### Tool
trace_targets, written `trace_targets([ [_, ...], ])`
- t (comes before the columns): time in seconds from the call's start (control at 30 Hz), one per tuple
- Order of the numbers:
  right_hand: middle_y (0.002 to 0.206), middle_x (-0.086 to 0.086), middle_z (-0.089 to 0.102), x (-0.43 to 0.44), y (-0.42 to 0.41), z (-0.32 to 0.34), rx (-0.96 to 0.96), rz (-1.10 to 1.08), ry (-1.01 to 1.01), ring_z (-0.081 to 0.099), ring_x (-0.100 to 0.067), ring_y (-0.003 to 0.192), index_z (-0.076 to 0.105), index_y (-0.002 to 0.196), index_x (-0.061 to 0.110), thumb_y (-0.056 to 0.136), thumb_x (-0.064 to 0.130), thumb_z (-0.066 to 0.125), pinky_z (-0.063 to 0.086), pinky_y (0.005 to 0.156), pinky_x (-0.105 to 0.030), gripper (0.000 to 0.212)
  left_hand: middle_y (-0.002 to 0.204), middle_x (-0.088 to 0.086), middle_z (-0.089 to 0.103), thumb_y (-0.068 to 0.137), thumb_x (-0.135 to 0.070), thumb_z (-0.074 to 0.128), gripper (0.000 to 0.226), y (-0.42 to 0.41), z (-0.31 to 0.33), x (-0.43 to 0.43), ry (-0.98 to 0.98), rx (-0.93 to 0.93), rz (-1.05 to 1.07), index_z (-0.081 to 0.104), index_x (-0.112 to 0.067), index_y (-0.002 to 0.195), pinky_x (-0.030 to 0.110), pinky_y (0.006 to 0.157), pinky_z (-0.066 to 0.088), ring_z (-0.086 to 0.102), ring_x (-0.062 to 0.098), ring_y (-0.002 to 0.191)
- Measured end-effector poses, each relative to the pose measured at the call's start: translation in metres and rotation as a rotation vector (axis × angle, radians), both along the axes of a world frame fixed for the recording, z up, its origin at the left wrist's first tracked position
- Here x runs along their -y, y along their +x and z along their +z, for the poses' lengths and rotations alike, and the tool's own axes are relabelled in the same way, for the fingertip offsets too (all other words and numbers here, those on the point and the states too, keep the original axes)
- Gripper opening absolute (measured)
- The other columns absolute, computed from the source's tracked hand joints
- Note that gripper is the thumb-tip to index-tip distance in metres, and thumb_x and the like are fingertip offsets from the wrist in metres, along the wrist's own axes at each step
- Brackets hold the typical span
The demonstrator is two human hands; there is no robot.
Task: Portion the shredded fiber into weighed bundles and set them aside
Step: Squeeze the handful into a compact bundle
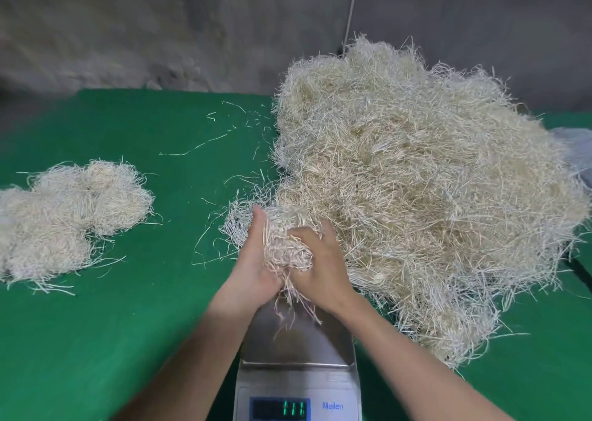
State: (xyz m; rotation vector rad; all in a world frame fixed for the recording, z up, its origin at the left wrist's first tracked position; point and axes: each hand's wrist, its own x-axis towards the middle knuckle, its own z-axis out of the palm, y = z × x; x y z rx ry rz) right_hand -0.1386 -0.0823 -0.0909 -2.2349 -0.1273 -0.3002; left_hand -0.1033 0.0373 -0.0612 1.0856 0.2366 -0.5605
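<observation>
Fiber clump: light, soft, springy, sheds strands; judged best squeezed at the middle from both sides, not by loose ends. Pale cream, thin tangled shreds, held over scale at edge of big pile: left hand presses w/ straightish fingers, right hand curls round it. Bundles lie well apart, left.
</observation>
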Motion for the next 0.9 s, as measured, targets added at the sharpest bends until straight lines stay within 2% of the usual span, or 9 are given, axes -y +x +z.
trace_targets([
  [0.1,0.134,0.017,0.020,-0.014,-0.006,0.026,0.143,0.072,0.053,-0.004,0.025,0.125,0.043,0.111,0.044,0.072,0.044,0.055,0.006,0.099,-0.012,0.041,0.090,0.011,0.065,0.090,-0.042,0.057,0.030,0.021,0.012,0.009,-0.212,-0.077,0.060,0.064,-0.013,0.095,0.036,0.073,0.053,0.065,0.026,0.077],
  [0.23,0.142,0.010,0.019,-0.015,0.024,0.071,0.242,-0.150,0.028,0.017,-0.009,0.135,0.023,0.136,0.052,0.081,0.075,0.028,0.018,0.110,-0.039,0.059,0.075,0.009,0.065,0.102,-0.023,0.036,0.030,0.022,0.012,0.033,-0.051,0.086,0.155,0.057,-0.010,0.085,0.027,0.055,0.054,0.067,0.015,0.061],
  [0.33,0.151,0.016,0.005,0.002,0.040,0.084,0.165,-0.206,0.118,0.007,-0.005,0.140,0.020,0.140,0.051,0.090,0.055,0.040,0.014,0.115,-0.046,0.054,0.065,0.007,0.064,0.082,-0.021,0.063,0.014,0.025,0.041,0.042,-0.079,0.177,0.171,0.066,-0.010,0.073,0.030,0.051,0.051,0.063,0.021,0.056],
  [0.4,0.149,0.034,0.000,-0.004,0.028,0.065,0.165,-0.032,0.138,0.002,0.011,0.138,0.019,0.137,0.060,0.091,0.046,0.037,0.006,0.116,-0.031,0.051,0.058,0.004,0.054,0.077,-0.022,0.063,0.023,0.033,0.056,0.037,-0.198,0.165,0.142,0.064,-0.015,0.055,0.025,0.042,0.046,0.055,0.016,0.044],
  [0.5,0.145,0.041,0.004,-0.019,0.021,0.059,0.131,0.110,0.125,-0.003,0.025,0.130,0.011,0.136,0.066,0.087,0.056,0.028,0.002,0.106,-0.013,0.053,0.077,-0.012,0.052,0.102,-0.022,0.034,0.028,0.041,0.050,0.040,-0.112,0.237,0.135,0.053,-0.039,0.090,0.015,0.054,0.047,0.056,-0.004,0.055],
  [0.57,0.151,0.033,0.004,-0.007,0.041,0.079,0.036,0.030,0.196,0.002,0.015,0.136,0.009,0.140,0.060,0.092,0.061,0.035,0.009,0.116,-0.029,0.055,0.103,-0.019,0.056,0.104,-0.027,0.028,0.024,0.029,0.043,0.053,0.046,0.359,0.172,0.047,-0.034,0.117,0.010,0.072,0.050,0.062,-0.007,0.090],
  [0.63,0.153,0.027,-0.011,0.012,0.056,0.090,0.008,-0.068,0.275,-0.004,0.005,0.139,0.003,0.144,0.054,0.093,0.053,0.043,0.007,0.115,-0.041,0.065,0.114,-0.020,0.050,0.095,-0.054,0.036,0.041,0.024,0.047,0.059,0.078,0.323,0.112,0.052,-0.028,0.123,0.031,0.088,0.051,0.055,0.009,0.116],
  [0.73,0.150,0.035,-0.012,-0.004,0.040,0.077,0.128,0.013,0.262,-0.005,0.010,0.139,0.007,0.139,0.061,0.093,0.048,0.036,0.004,0.113,-0.041,0.056,0.116,-0.011,0.052,0.080,-0.076,0.031,0.065,0.037,0.057,0.052,-0.064,0.164,-0.044,0.055,-0.025,0.113,0.032,0.081,0.050,0.056,0.011,0.107],
  [0.9,0.142,0.037,0.027,-0.016,0.051,0.072,0.035,0.011,0.382,0.027,0.019,0.126,0.032,0.131,0.061,0.089,0.069,0.032,0.028,0.106,-0.024,0.043,0.147,0.001,0.039,0.102,-0.041,0.026,0.050,0.046,0.041,0.043,-0.066,0.287,0.205,0.037,-0.014,0.142,0.004,0.090,0.036,0.053,-0.014,0.106],
])
